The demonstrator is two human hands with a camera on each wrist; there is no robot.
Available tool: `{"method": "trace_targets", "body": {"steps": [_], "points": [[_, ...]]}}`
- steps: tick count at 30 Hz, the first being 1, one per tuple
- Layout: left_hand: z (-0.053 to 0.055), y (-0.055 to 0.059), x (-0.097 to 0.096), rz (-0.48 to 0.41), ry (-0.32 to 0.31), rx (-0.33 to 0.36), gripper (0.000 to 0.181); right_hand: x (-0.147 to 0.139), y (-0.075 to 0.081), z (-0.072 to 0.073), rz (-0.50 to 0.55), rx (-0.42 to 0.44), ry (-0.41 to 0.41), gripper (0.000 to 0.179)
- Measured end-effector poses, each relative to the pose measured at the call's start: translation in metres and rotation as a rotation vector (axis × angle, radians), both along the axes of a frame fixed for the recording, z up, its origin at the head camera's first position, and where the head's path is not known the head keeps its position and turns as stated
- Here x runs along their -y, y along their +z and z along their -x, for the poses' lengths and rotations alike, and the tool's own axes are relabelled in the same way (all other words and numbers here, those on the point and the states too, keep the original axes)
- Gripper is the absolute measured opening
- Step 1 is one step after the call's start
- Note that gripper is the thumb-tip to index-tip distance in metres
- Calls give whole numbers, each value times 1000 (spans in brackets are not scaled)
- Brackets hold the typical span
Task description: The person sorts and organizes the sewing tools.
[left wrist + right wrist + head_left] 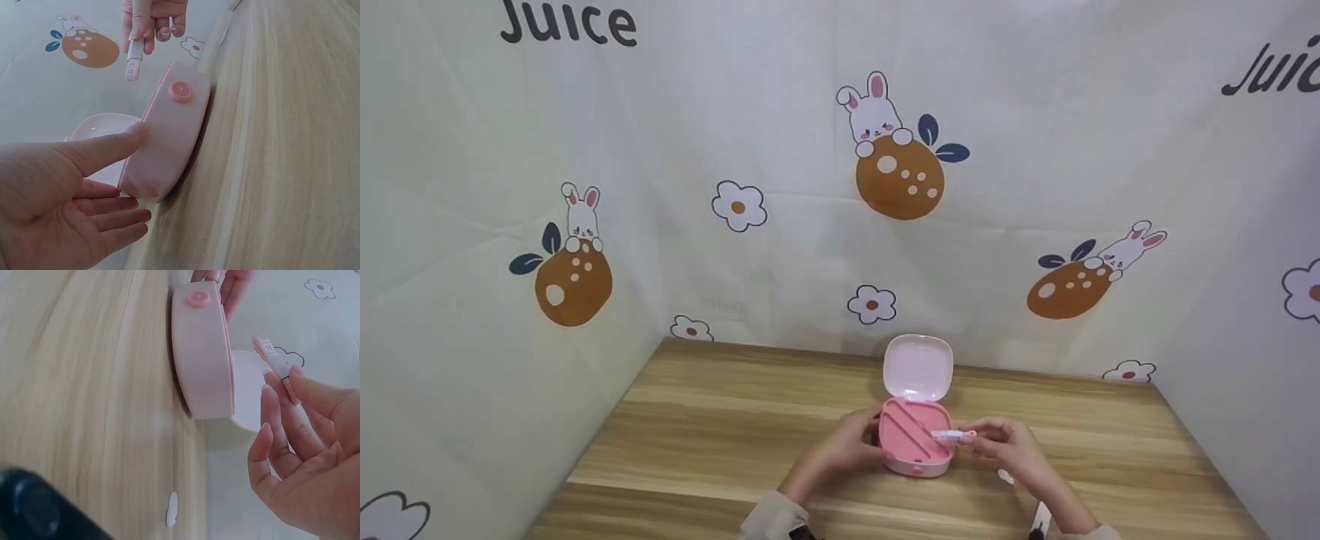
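A pink-and-white box (916, 469) stands on the table with its lid (919, 367) tipped back. Inside, a pink tray (896, 427) has a diagonal divider. My left hand (847, 442) rests against the box's left side, its thumb at the front rim and the fingers (121, 219) fairly straight by the end. Between thumb and fingertips, my right hand (1009, 446) pinches a folded measuring tape (275, 363), with printed numbers and a white band round it. The tape's free end overlaps the tray's right edge in the head view.
A small white piece (1006, 476) lies on the wooden table (697, 435), right of the box. Nearer me, a white-and-black object (1039, 521) is partly hidden by the right forearm. Printed cloth walls (780, 262) enclose the table's back and sides.
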State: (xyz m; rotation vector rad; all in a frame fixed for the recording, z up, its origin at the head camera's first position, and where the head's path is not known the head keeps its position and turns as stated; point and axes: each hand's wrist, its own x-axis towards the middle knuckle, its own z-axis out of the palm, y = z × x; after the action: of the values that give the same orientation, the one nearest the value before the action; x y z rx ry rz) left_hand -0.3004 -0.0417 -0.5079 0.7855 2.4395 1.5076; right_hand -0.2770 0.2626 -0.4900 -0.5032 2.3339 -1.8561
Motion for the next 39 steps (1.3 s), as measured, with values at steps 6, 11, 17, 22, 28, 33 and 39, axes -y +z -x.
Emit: {"method": "trace_targets", "body": {"steps": [6, 11, 17, 22, 28, 33, 39], "points": [[1, 0, 0, 15, 2, -5, 80, 9, 0, 2, 4, 12, -21, 34], [1, 0, -1, 15, -7, -15, 81, 18, 0, 2, 8, 19, -46, 34], [1, 1, -1, 19, 7, -13, 80, 26, -3, 2, -1, 4, -63, 30], [0, 1, -1, 12, 8, -9, 76, 33, -5, 4, -12, -19, -68, 29], [0, 0, 0, 13, 16, 0, 77, 41, -6, 4, -20, -40, -86, 27], [0, 0, 0, 6, 18, 9, 77, 49, -7, 4, -31, -52, -121, 25], [-1, 1, -1, -2, 21, 15, 76, 57, -8, 5, -59, -91, -150, 22]]}}
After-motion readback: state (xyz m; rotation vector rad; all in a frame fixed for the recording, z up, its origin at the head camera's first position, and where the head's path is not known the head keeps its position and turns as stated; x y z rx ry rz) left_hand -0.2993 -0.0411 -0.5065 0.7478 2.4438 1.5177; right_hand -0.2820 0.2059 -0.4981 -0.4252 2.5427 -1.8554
